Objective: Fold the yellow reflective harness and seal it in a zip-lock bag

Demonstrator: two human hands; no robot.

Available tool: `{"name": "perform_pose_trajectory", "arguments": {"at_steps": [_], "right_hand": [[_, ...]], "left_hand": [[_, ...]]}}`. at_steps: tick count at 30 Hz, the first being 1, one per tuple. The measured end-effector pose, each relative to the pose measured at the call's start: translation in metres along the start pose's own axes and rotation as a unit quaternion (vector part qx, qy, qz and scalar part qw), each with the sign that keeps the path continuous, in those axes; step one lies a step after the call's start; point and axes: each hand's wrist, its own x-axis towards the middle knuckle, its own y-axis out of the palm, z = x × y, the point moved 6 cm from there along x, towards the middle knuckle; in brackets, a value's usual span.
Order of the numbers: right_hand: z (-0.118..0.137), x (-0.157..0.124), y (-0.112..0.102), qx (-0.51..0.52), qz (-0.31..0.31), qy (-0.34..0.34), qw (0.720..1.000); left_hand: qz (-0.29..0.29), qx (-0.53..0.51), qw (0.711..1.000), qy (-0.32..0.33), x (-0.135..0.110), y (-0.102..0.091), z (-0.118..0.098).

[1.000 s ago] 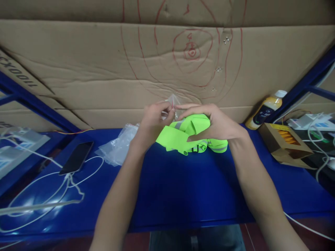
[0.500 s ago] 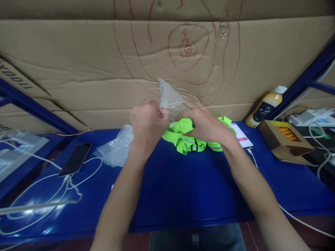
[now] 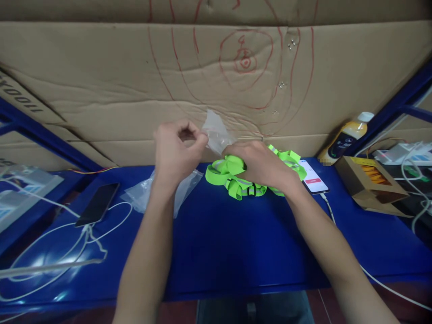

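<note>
My left hand (image 3: 180, 153) is closed, thumb and fingertips pinched at the left edge of a clear plastic bag (image 3: 218, 130) that stands up between my hands. My right hand (image 3: 261, 164) is curled over a bundle of fluorescent green reflective straps (image 3: 236, 180), with strap loops showing around its fingers. The lower right of the bag disappears behind that hand, so its grip there is hidden. More clear plastic bags (image 3: 140, 193) lie flat on the blue table (image 3: 232, 252), partly behind my left wrist.
On the left are a dark phone (image 3: 97, 204) and looped white cables. To the right lie a lit phone (image 3: 315, 177) on a cable, a bottle (image 3: 347, 137) and an open cardboard box (image 3: 371, 184). A cardboard sheet (image 3: 101, 72) with red rings stands behind.
My left hand has moved a little left and loosened from a fist to a pinch. The upright bag has dropped slightly, and the green straps have shifted slightly left with my right hand.
</note>
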Motion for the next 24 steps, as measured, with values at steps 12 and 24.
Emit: {"name": "perform_pose_trajectory", "arguments": {"at_steps": [12, 24], "right_hand": [[0.014, -0.022, -0.056, 0.145, -0.05, -0.065, 0.986], [-0.016, -0.046, -0.087, 0.315, -0.051, -0.036, 0.947]], "left_hand": [[0.201, 0.107, 0.952, 0.204, -0.013, -0.003, -0.023], [0.151, 0.002, 0.969, 0.198, -0.016, 0.038, -0.029]]}}
